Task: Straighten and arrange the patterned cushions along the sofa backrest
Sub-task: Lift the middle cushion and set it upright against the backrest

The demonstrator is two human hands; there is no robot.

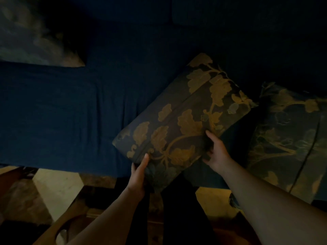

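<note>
A dark cushion with a golden leaf pattern [184, 119] lies tilted over the front part of the blue sofa seat [53, 112]. My left hand [138, 175] grips its near lower corner, thumb on top. My right hand [216, 152] holds its near right edge, fingers tucked under it. A second patterned cushion [290, 138] lies on the seat at the right, close beside the first. A third, paler cushion [30, 36] leans at the far left against the dark backrest [159, 13]. The room is very dim.
The floor with pale tiles [56, 188] shows below the sofa's front edge. A wooden piece with a curved cut-out [67, 225] stands at the lower left. My dark-clothed legs [177, 209] are against the sofa front.
</note>
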